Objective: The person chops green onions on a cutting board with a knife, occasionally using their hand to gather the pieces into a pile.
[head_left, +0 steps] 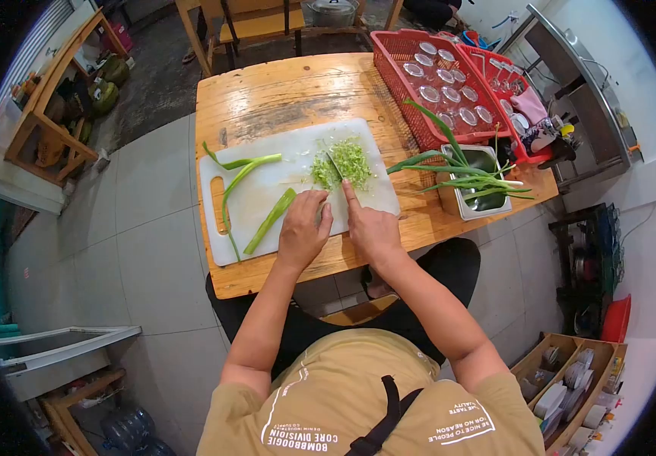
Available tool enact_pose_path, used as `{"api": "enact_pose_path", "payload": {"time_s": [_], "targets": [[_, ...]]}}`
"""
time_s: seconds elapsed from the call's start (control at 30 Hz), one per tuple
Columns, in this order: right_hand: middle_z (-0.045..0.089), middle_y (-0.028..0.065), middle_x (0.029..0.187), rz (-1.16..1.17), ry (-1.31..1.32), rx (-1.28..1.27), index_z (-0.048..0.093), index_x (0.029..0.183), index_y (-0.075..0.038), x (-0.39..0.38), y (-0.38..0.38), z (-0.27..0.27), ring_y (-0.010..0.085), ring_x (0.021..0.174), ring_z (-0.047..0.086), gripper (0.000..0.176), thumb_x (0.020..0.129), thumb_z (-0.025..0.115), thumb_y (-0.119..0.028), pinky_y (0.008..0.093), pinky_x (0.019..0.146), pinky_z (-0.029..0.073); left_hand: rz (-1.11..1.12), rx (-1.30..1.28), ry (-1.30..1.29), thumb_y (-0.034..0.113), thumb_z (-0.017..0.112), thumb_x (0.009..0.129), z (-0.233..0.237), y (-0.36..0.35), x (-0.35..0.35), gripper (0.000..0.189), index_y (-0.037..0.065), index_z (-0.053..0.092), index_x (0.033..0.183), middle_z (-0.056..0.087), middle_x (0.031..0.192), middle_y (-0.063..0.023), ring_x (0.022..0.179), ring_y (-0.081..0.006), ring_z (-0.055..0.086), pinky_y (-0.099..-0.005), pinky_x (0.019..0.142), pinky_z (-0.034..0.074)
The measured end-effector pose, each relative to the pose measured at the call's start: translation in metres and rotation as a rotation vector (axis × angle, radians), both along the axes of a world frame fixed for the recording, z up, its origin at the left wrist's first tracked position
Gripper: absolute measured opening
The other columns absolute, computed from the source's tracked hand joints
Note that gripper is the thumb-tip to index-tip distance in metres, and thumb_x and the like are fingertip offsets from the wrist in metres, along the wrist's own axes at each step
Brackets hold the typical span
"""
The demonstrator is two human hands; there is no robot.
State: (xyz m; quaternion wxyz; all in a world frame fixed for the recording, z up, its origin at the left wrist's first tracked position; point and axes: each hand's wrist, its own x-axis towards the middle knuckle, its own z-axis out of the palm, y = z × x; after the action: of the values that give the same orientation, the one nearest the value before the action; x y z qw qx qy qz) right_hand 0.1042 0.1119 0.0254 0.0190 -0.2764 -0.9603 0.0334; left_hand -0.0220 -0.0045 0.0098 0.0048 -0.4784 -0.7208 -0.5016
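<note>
My right hand (373, 230) grips a knife (334, 164), its index finger stretched along the top of the blade. The blade lies in a heap of finely chopped spring onion (354, 161) on a white cutting board (267, 196). Beside it, my left hand (304, 228) rests over the board's near side, fingers bent and thumb apart, with nothing visible in it. Just left of that hand lies a thick green stalk piece (270, 221). Farther left, a long spring onion (246, 172) stretches bent past the board's handle slot.
A metal container (486, 204) with whole spring onions (474, 173) stands at the table's right. Behind it are a red basket of upturned glasses (390, 64) and a second red basket (535, 156). The wooden table (267, 91) has a chair (261, 29) beyond its far edge.
</note>
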Motion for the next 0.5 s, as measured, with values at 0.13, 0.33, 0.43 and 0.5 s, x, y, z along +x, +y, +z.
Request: {"api": "enact_pose_path", "payload": {"time_s": [0.13,0.33,0.43,0.5], "targets": [[0.070,0.0130,0.066,-0.008,0.010,-0.060,0.035,0.164,-0.015,-0.003,-0.006,0.021,0.0328,0.059,0.070,0.066,0.101,0.056,-0.020,0.0480,0.058,0.054,0.006,0.001,0.016,0.008,0.065,0.095,-0.004,-0.002,0.000,0.020,0.000,0.063,0.113,0.066,0.105,-0.0179,0.102,-0.0386,0.063,-0.0472,0.091,0.051],[0.073,0.0136,0.072,0.031,-0.034,-0.044,0.032,0.165,-0.009,-0.005,-0.010,0.020,0.0320,0.062,0.072,0.076,0.094,0.059,-0.019,0.0456,0.058,0.056,0.010,0.000,0.012,0.008,0.065,0.095,-0.002,0.001,-0.002,0.021,0.000,0.062,0.114,0.066,0.105,-0.0177,0.101,-0.0388,0.063,-0.0474,0.091,0.051],[0.069,0.0128,0.066,-0.010,0.065,-0.014,0.036,0.163,-0.014,-0.003,-0.011,0.019,0.0320,0.056,0.068,0.065,0.102,0.057,-0.021,0.0474,0.055,0.053,-0.003,0.009,0.036,0.008,0.065,0.094,0.000,-0.001,-0.001,0.021,0.000,0.063,0.113,0.066,0.106,-0.0178,0.102,-0.0387,0.063,-0.0473,0.091,0.051],[0.068,0.0127,0.064,0.000,0.014,0.014,0.036,0.163,-0.013,-0.001,-0.004,-0.001,0.0317,0.056,0.068,0.065,0.102,0.056,-0.021,0.0471,0.054,0.053,-0.002,-0.012,0.009,0.008,0.065,0.094,-0.003,0.001,-0.001,0.020,0.000,0.063,0.113,0.066,0.106,-0.0178,0.102,-0.0383,0.063,-0.0472,0.091,0.051]]}}
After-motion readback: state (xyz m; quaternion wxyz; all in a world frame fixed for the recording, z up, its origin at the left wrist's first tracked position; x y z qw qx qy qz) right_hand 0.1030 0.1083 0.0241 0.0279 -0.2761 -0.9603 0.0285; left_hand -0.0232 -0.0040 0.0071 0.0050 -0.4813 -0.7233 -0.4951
